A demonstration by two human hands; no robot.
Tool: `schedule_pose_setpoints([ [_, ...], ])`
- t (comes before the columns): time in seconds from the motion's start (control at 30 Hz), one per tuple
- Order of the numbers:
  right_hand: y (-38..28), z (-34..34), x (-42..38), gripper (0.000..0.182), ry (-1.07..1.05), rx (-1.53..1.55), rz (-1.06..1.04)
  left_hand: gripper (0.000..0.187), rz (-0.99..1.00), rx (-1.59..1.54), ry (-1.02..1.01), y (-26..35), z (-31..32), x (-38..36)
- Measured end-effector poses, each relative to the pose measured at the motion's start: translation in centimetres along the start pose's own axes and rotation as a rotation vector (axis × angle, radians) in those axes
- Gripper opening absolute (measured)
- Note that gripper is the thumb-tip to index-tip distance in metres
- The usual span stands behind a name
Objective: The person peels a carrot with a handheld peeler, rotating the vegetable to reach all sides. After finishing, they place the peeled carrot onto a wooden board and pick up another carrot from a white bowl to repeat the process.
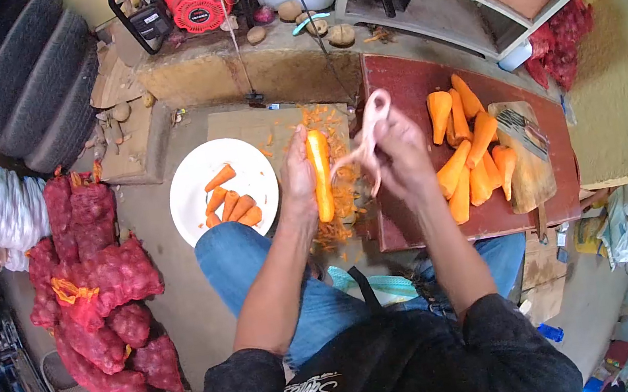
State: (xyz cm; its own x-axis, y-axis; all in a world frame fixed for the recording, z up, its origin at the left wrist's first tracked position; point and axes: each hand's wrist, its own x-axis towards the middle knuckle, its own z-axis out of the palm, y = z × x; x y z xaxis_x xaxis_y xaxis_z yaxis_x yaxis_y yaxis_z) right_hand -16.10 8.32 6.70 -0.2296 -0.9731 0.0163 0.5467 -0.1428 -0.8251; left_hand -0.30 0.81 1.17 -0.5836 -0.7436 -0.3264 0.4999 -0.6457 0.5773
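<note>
My left hand (297,176) is closed around a peeled-looking orange carrot (321,175), held lengthwise over the floor. My right hand (403,153) grips a pale pink peeler (367,140), its head beside the carrot with a small gap between them. Below, orange peelings (339,228) lie scattered on a flat piece of cardboard (240,124). Left of my left hand, a white basin (183,186) holds several unpeeled-looking carrots (239,205). On the dark red table (398,80) to my right, several smooth bright carrots (474,149) are piled next to a wooden cutting board (530,182).
Red net sacks (90,259) line the left floor beside stacked tires (24,76). A red generator (198,8) stands at the back, with potatoes (341,36) on the ledge. A grey shelf (455,4) rises behind the table. A knife-like dark utensil (521,127) lies on the board.
</note>
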Motion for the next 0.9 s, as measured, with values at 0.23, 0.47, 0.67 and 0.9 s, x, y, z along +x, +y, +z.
schedule_pose_setpoints([
  [0.23,2.9,0.7,0.2,0.038,0.035,0.034,0.018,0.043,0.008,-0.039,0.091,-0.1,2.2,-1.1],
  [0.47,0.5,-2.6,4.0,0.014,0.171,0.077,-0.207,0.049,0.01,-0.077,-0.049,0.5,1.4,-1.0],
  [0.67,1.7,0.4,-2.6,0.034,0.05,0.063,0.033,0.052,0.156,0.03,0.128,0.8,1.3,-0.5],
  [0.9,3.0,2.0,-4.1,0.041,0.041,0.1,0.061,0.049,0.075,-0.02,0.087,0.8,2.1,-1.3],
])
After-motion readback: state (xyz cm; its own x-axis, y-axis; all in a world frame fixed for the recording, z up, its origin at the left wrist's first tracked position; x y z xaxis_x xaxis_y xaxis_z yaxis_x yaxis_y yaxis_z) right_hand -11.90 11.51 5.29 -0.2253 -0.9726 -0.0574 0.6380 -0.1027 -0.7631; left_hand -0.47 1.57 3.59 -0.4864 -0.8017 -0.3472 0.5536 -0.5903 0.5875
